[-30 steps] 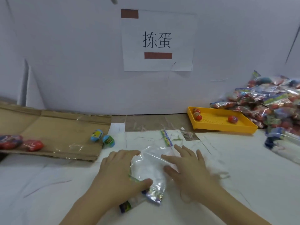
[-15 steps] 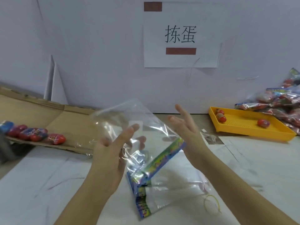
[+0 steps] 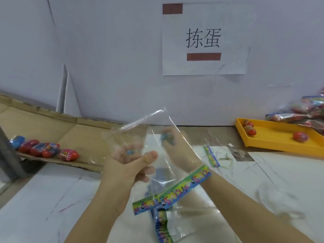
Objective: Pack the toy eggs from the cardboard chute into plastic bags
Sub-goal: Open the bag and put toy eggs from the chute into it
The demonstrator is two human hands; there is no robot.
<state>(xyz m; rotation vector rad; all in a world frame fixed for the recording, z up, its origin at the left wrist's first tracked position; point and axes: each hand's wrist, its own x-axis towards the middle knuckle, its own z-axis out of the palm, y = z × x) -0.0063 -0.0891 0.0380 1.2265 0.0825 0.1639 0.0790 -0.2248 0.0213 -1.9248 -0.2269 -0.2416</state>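
So the clear plastic bag [image 3: 157, 123] is up in the air in the middle, over the white table [image 3: 52, 199], with its colourful printed strip [image 3: 175, 190] hanging at the near-right end. The left hand [image 3: 126, 165] has it pinched, thumb pressed on the film and fingers curled behind. The right hand [image 3: 178, 151] only shows through the plastic and it's blurry. There's a blue smudge at the fingertips, but I honestly can't tell how the fingers sit or whether they've got anything.

The toy eggs [image 3: 43, 149], red and blue, sit in a row at the left on the cardboard chute [image 3: 84, 135]. A stack of spare bags [image 3: 163, 223] lies flat near the wrists. Far right there's a yellow tray [image 3: 280, 144] with a few red eggs [image 3: 300, 137], packed bags [image 3: 306, 111] piled beside it, and a paper sign [image 3: 205, 39] on the wall.
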